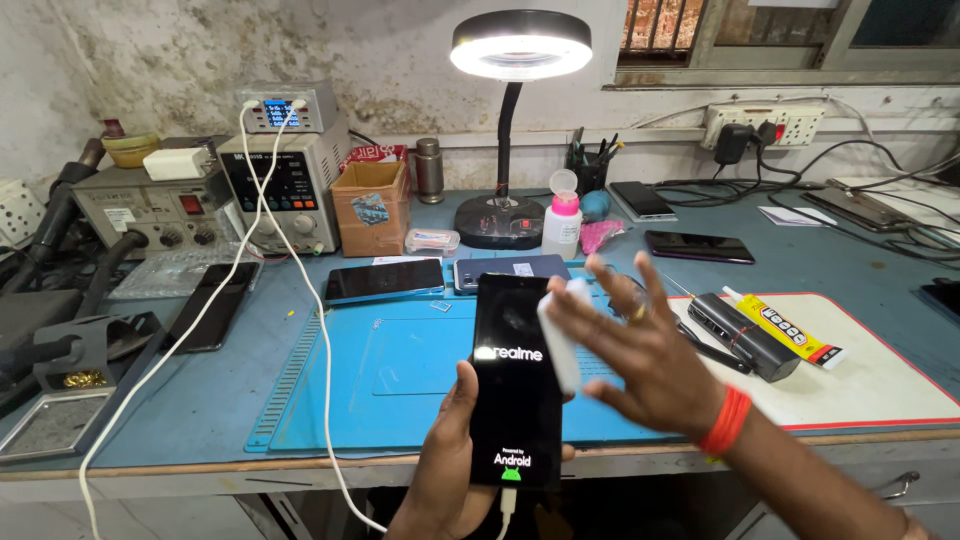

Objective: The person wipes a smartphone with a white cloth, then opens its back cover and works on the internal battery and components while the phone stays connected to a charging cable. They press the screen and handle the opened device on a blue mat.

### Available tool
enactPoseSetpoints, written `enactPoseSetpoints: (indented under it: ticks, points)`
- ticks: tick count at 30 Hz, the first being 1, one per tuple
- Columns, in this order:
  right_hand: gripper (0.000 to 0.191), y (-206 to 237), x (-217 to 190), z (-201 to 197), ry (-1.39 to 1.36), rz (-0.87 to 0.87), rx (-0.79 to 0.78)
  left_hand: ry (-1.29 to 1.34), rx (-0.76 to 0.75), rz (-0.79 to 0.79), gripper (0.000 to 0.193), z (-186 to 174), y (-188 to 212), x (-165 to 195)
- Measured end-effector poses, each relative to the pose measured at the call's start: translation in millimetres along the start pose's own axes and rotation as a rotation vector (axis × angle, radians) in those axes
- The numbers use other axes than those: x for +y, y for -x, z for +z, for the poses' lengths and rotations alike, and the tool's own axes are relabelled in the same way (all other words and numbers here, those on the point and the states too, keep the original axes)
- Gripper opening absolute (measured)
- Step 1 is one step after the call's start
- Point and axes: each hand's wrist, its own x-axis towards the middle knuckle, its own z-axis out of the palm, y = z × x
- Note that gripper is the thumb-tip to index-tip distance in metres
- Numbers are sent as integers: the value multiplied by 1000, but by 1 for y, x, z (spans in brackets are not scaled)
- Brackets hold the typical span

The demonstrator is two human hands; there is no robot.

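- Black smartphone (515,385), one, stands upright in the left hand (450,470), fingers closed around its lower edge; its screen is lit with a start-up logo.
- One white cable (290,300) runs from the phone's bottom port away to the left of that hand, up to a small power meter (283,107).
- Right hand (645,355) is spread wide just right of the phone, thumb pinning one small white block (562,335) against the screen's edge.
- Beyond both hands, two more phones (385,279) lie side by side on the blue mat (400,380).
- Right of the right hand: one black cylinder (745,335) and one yellow glue tube (790,330).
- Farther back, one ring lamp (520,45).
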Motion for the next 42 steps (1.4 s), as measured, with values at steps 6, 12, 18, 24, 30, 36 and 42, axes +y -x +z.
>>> enactPoseSetpoints:
  ticks: [6, 12, 18, 24, 30, 36, 42]
  points:
    - [75, 5, -1, 6, -72, -62, -24, 91, -21, 37, 68, -4, -3, 0]
    - [75, 35, -46, 9, -149, -221, -128, -10, 297, 43, 68, -8, 1, 4]
    - [75, 10, -5, 11, -82, -140, -59, 79, 277, -46, 57, -12, 0, -3]
    - [78, 14, -15, 4, -133, -162, -67, 88, 298, -39, 58, -11, 0, 5]
    - [74, 30, -25, 0, -169, -272, -144, 32, 299, -63, 64, -4, 0, 11]
    - [73, -1, 6, 5, -116, -125, -18, 83, 262, -36, 53, -5, -2, 1]
    - [72, 3, -9, 7, -151, -207, -18, 77, 330, -35, 57, -7, 0, 11]
